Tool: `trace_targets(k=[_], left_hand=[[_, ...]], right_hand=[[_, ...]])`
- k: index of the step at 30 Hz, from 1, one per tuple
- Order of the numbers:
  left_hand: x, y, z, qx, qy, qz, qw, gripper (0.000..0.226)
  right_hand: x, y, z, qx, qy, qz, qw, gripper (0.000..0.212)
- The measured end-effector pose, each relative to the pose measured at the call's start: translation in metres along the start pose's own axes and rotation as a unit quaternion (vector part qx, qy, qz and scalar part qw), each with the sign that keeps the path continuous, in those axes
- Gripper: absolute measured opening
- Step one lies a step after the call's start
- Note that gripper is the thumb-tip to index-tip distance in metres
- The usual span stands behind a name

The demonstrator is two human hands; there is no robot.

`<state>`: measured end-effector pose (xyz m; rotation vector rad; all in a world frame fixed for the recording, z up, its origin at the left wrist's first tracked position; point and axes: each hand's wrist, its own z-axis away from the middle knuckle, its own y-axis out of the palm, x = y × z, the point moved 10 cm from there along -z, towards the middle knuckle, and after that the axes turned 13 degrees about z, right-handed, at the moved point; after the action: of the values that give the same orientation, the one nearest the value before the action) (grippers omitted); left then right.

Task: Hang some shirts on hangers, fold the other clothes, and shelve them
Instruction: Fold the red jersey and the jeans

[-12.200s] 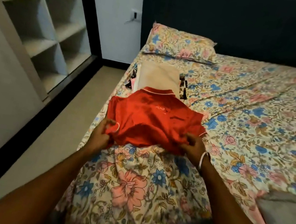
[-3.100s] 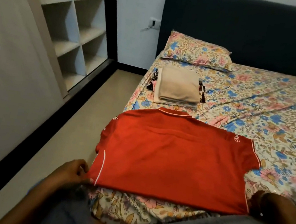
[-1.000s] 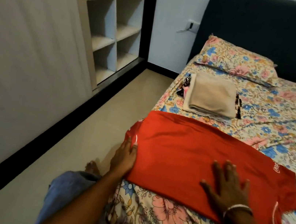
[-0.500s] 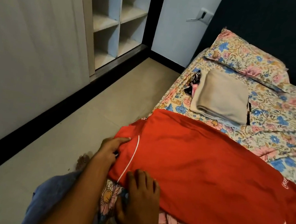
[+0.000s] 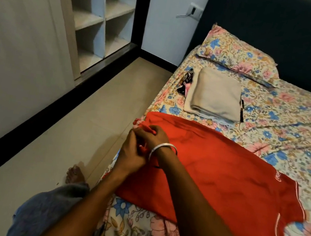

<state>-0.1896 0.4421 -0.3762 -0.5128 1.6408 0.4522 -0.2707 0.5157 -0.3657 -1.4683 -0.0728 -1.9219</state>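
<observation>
A red shirt (image 5: 222,178) with white trim lies spread flat across the floral bed (image 5: 299,135), one sleeve at the lower right. At the shirt's left edge, by the bedside, both hands meet on the bunched left sleeve. My left hand (image 5: 133,155) pinches the red cloth from below. My right hand (image 5: 154,135), with a silver bangle on the wrist, grips the same bunched cloth from above. A folded beige garment (image 5: 214,94) sits on a small stack farther up the bed, with darker patterned clothes poking out beneath it.
A floral pillow (image 5: 239,53) leans by the dark headboard (image 5: 284,32). An open wardrobe with bare shelves (image 5: 102,19) stands at the left behind a sliding door (image 5: 20,47). Tiled floor (image 5: 80,127) runs between wardrobe and bed; my foot (image 5: 75,174) rests there.
Both hands left the flat shirt and came together at its left sleeve, gathering the cloth and lifting it slightly. The view has shifted left and closer.
</observation>
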Motion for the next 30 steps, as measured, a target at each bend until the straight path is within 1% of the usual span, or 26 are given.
trace_targets(k=[2, 4, 6, 7, 9, 11, 12, 14, 15, 16, 17, 18, 19, 20, 21, 23, 25, 26, 27, 28, 29, 30], left_hand=[[0.011, -0.008, -0.005, -0.029, -0.038, 0.103, 0.994, 0.06], [0.017, -0.012, -0.01, -0.06, -0.069, 0.191, 0.977, 0.053], [0.019, -0.011, -0.009, -0.073, -0.078, 0.21, 0.972, 0.051], [0.018, -0.012, -0.007, -0.076, -0.067, 0.189, 0.977, 0.052], [0.01, -0.02, -0.001, -0.104, -0.023, 0.108, 0.988, 0.057], [-0.004, -0.023, 0.005, -0.119, 0.031, 0.008, 0.992, 0.066], [-0.009, -0.02, 0.008, -0.102, 0.036, -0.022, 0.994, 0.072], [-0.005, -0.01, 0.017, -0.044, -0.009, -0.038, 0.998, 0.083], [-0.005, -0.011, 0.026, -0.035, -0.028, -0.055, 0.998, 0.087], [-0.003, -0.017, 0.035, -0.052, -0.039, -0.089, 0.994, 0.091], [-0.003, -0.028, 0.046, -0.076, -0.053, -0.155, 0.984, 0.095], [0.003, -0.037, 0.055, -0.09, -0.077, -0.221, 0.968, 0.1], [0.012, -0.045, 0.066, -0.089, -0.119, -0.277, 0.949, 0.102], [0.022, -0.051, 0.076, -0.079, -0.156, -0.304, 0.937, 0.098], [0.03, -0.055, 0.084, -0.067, -0.178, -0.31, 0.931, 0.087], [0.023, -0.061, 0.091, -0.068, -0.167, -0.297, 0.938, 0.048], [0.001, -0.061, 0.094, -0.084, -0.13, -0.252, 0.955, 0.014], [-0.01, -0.056, 0.095, -0.082, -0.11, -0.222, 0.965, 0.007], [-0.021, -0.049, 0.097, -0.079, -0.09, -0.206, 0.971, 0.009], [-0.03, -0.044, 0.099, -0.074, -0.072, -0.213, 0.972, 0.01], [-0.036, -0.039, 0.101, -0.071, -0.059, -0.228, 0.969, 0.011], [-0.04, -0.035, 0.103, -0.067, -0.043, -0.238, 0.968, 0.012]], right_hand=[[0.007, 0.015, -0.009, 0.039, -0.005, 0.043, 0.998, 0.023], [0.005, 0.023, -0.019, 0.045, 0.013, 0.069, 0.996, 0.027], [-0.001, 0.026, -0.024, 0.057, 0.04, 0.051, 0.996, 0.038], [-0.004, 0.028, -0.026, 0.069, 0.044, 0.022, 0.996, 0.041], [-0.004, 0.032, -0.022, 0.089, 0.028, -0.045, 0.995, 0.033], [-0.008, 0.031, -0.018, 0.077, 0.017, -0.087, 0.993, 0.033], [-0.01, 0.03, -0.016, 0.069, 0.011, -0.094, 0.993, 0.034], [-0.017, 0.032, -0.013, 0.063, 0.009, -0.093, 0.994, 0.033], [-0.021, 0.032, -0.013, 0.06, 0.019, -0.086, 0.994, 0.033], [-0.025, 0.028, -0.013, 0.05, 0.033, -0.074, 0.995, 0.032], [-0.028, 0.025, -0.013, 0.037, 0.043, -0.071, 0.996, 0.032], [-0.03, 0.02, -0.012, 0.015, 0.053, -0.065, 0.996, 0.031], [-0.032, 0.015, -0.016, -0.003, 0.056, -0.072, 0.996, 0.033], [-0.034, 0.01, -0.018, -0.02, 0.057, -0.079, 0.995, 0.034], [-0.039, 0.007, -0.023, -0.032, 0.063, -0.1, 0.992, 0.033], [-0.039, -0.006, -0.016, -0.053, 0.082, -0.143, 0.985, 0.029], [-0.038, -0.017, -0.011, -0.052, 0.089, -0.148, 0.984, 0.035], [-0.041, -0.022, -0.008, -0.05, 0.104, -0.163, 0.98, 0.04], [-0.048, -0.02, -0.009, -0.042, 0.124, -0.219, 0.967, 0.043], [-0.056, -0.018, -0.012, -0.039, 0.141, -0.275, 0.95, 0.052], [-0.062, -0.014, -0.014, -0.033, 0.154, -0.299, 0.941, 0.07], [-0.065, -0.009, -0.021, -0.025, 0.152, -0.304, 0.94, 0.091]])
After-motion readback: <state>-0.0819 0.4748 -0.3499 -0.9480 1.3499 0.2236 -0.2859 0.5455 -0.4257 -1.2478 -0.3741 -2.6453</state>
